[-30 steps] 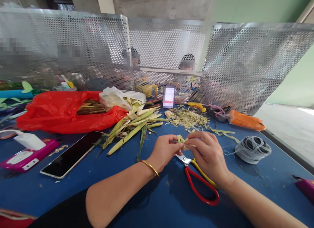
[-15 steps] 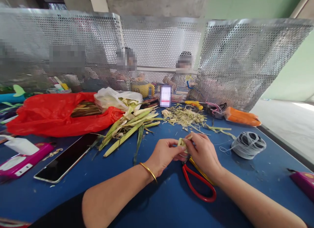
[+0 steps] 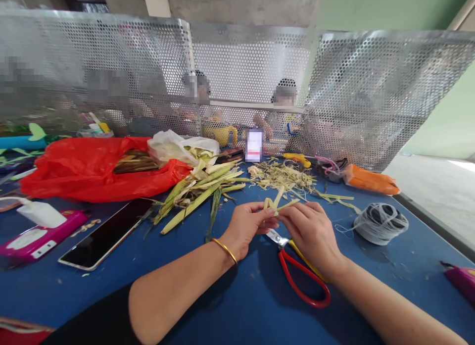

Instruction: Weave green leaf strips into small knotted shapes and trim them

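My left hand (image 3: pixel 245 228) pinches a pale yellow-green leaf strip (image 3: pixel 274 205) between thumb and fingers. The strip is folded and crossed over itself, with one end pointing up and another to the right. The fingers of my right hand (image 3: pixel 313 231) are closed on the strip close beside my left fingertips. Under the hands lie scissors (image 3: pixel 282 242) with a red and a yellow handle; part of the yellow one is hidden by my right hand. Beyond, long pale leaves (image 3: pixel 198 199) and a heap of leaf shreds (image 3: pixel 284 176) rest on the table.
On the blue table (image 3: pixel 237 310) are a red plastic bag (image 3: pixel 85 179), a dark-screened phone (image 3: pixel 107 236), a magenta power strip (image 3: pixel 48 238), a thread ball (image 3: pixel 382 223), an orange packet (image 3: pixel 371 180) and an upright lit phone (image 3: pixel 254 144). A perforated metal screen (image 3: pixel 248 58) stands behind; people sit beyond it.
The leaf strip now shows crossed loose ends sticking up and right; before, it was bunched between the fingers. My hands have parted slightly, uncovering the scissors' pivot. The view has shifted a little.
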{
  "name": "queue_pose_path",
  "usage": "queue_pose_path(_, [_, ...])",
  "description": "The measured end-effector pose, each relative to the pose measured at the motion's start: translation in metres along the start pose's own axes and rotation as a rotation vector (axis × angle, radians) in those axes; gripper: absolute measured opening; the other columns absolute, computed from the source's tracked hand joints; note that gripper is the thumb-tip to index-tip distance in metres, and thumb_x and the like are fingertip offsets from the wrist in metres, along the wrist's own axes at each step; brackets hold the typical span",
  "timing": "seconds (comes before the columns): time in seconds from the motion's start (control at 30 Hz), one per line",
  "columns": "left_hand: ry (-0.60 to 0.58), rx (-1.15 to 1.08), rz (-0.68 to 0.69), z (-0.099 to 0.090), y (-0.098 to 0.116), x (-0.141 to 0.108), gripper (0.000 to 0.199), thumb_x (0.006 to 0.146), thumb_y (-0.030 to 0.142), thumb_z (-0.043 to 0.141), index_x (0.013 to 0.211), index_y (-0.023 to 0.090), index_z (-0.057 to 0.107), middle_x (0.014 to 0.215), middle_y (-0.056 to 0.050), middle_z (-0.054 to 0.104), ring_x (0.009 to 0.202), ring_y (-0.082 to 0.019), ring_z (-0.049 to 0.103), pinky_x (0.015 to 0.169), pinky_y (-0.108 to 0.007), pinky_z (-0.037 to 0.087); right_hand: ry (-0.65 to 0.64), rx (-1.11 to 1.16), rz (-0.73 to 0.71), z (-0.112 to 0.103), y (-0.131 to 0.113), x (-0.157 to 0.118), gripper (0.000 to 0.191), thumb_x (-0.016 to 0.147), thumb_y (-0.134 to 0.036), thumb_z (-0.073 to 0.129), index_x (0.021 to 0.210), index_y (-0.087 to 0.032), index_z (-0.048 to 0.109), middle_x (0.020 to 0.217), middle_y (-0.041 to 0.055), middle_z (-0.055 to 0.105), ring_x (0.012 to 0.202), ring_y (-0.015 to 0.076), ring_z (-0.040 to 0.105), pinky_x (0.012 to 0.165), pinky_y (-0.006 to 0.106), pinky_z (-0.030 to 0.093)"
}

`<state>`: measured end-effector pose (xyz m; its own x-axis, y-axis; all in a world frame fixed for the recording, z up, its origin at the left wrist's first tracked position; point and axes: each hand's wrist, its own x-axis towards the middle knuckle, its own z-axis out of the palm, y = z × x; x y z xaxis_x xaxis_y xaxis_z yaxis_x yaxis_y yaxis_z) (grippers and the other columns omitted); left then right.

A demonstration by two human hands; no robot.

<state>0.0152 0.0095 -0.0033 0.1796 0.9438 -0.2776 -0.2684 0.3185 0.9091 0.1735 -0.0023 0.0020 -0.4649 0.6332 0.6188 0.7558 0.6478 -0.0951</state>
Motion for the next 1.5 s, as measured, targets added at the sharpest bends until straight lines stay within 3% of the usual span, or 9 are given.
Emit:
queue_pose_path(0.1, [0.017, 0.015, 0.036, 0.001, -0.002, -0.001, 0.017, 0.070, 0.022, 0.072, 0.084, 0.014, 0.071, 0.068, -0.004, 0.070, 0.060, -0.012, 0.065, 0.055, -0.019, 0.046, -0.019, 0.284, 0.231, 0.005, -0.008, -0.003, 0.014, 0.090, -0.024, 0.053, 0.081, -0.019, 0.062, 0.077, 0.0012, 0.067, 0.071, 0.0144, 0.058, 0.071, 0.028, 0.038])
queue_pose_path(0.27, [0.090, -0.081, 0.048, 0.004, -0.005, 0.000, 0.022, 0.064, 0.020, 0.075, 0.085, 0.014, 0.071, 0.069, -0.002, 0.069, 0.057, -0.010, 0.062, 0.058, -0.020, 0.047, -0.041, 0.965, 0.848, 0.014, -0.016, -0.003, 0.026, 0.078, -0.041, 0.065, 0.070, -0.018, 0.056, 0.058, -0.0025, 0.058, 0.053, 0.0117, 0.053, 0.054, 0.024, 0.039])
queue_pose_path(0.37, [0.132, -0.089, 0.061, 0.005, -0.004, 0.000, 0.022, 0.064, 0.021, 0.075, 0.085, 0.014, 0.072, 0.068, -0.002, 0.069, 0.058, -0.010, 0.061, 0.057, -0.019, 0.045, -0.089, 1.186, 1.038, 0.015, -0.014, 0.000, 0.032, 0.067, -0.044, 0.073, 0.070, -0.017, 0.058, 0.055, -0.0031, 0.057, 0.049, 0.0097, 0.049, 0.052, 0.023, 0.038])
queue_pose_path(0.63, [0.049, 0.041, 0.058, 0.002, -0.001, 0.000, 0.018, 0.070, 0.025, 0.071, 0.085, 0.014, 0.072, 0.065, -0.003, 0.069, 0.053, -0.009, 0.060, 0.052, -0.019, 0.041, 0.283, 1.068, 0.856, 0.013, -0.007, 0.003, 0.016, 0.072, -0.035, 0.070, 0.074, -0.020, 0.069, 0.077, 0.0001, 0.065, 0.063, 0.0110, 0.054, 0.064, 0.026, 0.045])
queue_pose_path(0.73, [0.055, 0.098, 0.086, 0.003, -0.003, 0.000, 0.020, 0.069, 0.021, 0.072, 0.088, 0.014, 0.069, 0.058, -0.001, 0.066, 0.051, -0.010, 0.059, 0.051, -0.019, 0.041, 0.201, 0.892, 0.553, 0.010, -0.008, 0.001, 0.009, 0.078, -0.029, 0.065, 0.077, -0.021, 0.069, 0.084, 0.0023, 0.067, 0.074, 0.0156, 0.060, 0.072, 0.029, 0.047])
queue_pose_path(0.8, [0.061, 0.137, 0.123, 0.004, -0.005, 0.000, 0.021, 0.067, 0.018, 0.073, 0.086, 0.015, 0.065, 0.054, 0.001, 0.064, 0.049, -0.011, 0.059, 0.049, -0.019, 0.041, 0.124, 0.837, 0.486, 0.008, -0.009, 0.000, 0.009, 0.080, -0.029, 0.063, 0.082, -0.021, 0.067, 0.079, 0.0019, 0.066, 0.073, 0.0163, 0.061, 0.070, 0.029, 0.048])
queue_pose_path(0.93, [0.041, 0.150, 0.149, 0.006, -0.005, -0.001, 0.017, 0.067, 0.018, 0.073, 0.079, 0.017, 0.060, 0.053, 0.001, 0.064, 0.048, -0.013, 0.060, 0.050, -0.021, 0.044, 0.047, 0.842, 0.594, 0.004, -0.009, 0.002, 0.018, 0.081, -0.034, 0.061, 0.071, -0.020, 0.059, 0.064, -0.0009, 0.059, 0.060, 0.0135, 0.056, 0.059, 0.025, 0.047])
queue_pose_path(1.27, [0.005, 0.313, 0.290, -0.001, -0.016, 0.007, 0.017, 0.070, 0.017, 0.066, 0.086, 0.014, 0.071, 0.074, -0.005, 0.072, 0.066, -0.017, 0.066, 0.060, -0.024, 0.049, -0.115, 0.850, 0.761, 0.007, -0.001, 0.003, 0.017, 0.075, -0.034, 0.063, 0.070, -0.017, 0.063, 0.064, -0.0002, 0.063, 0.059, 0.0142, 0.058, 0.057, 0.026, 0.045])
queue_pose_path(1.5, [0.042, 0.442, 0.379, -0.004, -0.023, 0.009, 0.019, 0.071, 0.022, 0.065, 0.088, 0.016, 0.071, 0.081, -0.006, 0.073, 0.073, -0.019, 0.067, 0.063, -0.024, 0.048, -0.127, 0.987, 0.859, 0.007, 0.001, 0.005, 0.018, 0.067, -0.032, 0.069, 0.065, -0.016, 0.062, 0.057, -0.0022, 0.061, 0.055, 0.0124, 0.059, 0.056, 0.025, 0.046])
